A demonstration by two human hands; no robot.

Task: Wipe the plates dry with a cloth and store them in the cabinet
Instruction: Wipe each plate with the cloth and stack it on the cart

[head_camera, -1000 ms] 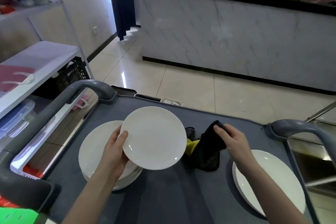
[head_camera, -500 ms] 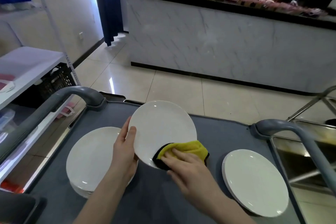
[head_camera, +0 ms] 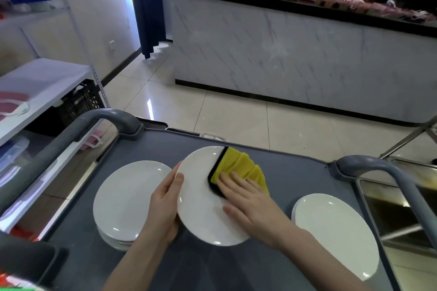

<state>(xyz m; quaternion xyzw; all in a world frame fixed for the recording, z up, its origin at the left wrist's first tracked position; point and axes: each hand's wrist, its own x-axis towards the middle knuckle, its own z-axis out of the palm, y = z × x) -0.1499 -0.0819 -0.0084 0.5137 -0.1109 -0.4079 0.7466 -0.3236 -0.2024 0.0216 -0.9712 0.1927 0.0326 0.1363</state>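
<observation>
While the left hand (head_camera: 165, 205) grips the 9 o'clock rim of 1 round, glossy white plate (head_camera: 201, 215), thumb on the top face and fingers curled underneath, the right hand (head_camera: 248, 201) lies flat with its fingers straight, pressing 1 cloth (head_camera: 238, 168) against the plate's face. That cloth is soft and ribbed, yellow on the side that shows with a black edge, folded into a rough rectangle, and it covers the plate toward 1 o'clock, overhanging the rim there. Held slightly tilted, the plate sits above the middle of a grey cart top (head_camera: 295, 177) with a matte, faintly grainy plastic surface. At 9 o'clock from the held plate rests a stack of plates (head_camera: 125, 198), equally white, smooth and circular; several rims show at its lower edge, though their exact number cannot be told. At 4 o'clock lies another white plate (head_camera: 335, 234), on what may be a 2nd one beneath. 2 rounded grey tubular handles rise from the cart, 1 at 10 o'clock (head_camera: 113, 117) and 1 at 3 o'clock (head_camera: 369, 163). Beyond, at 12 o'clock, stands a counter (head_camera: 283, 59) faced in veined white marble under a black top, on shiny pale floor tiles (head_camera: 236, 120).
</observation>
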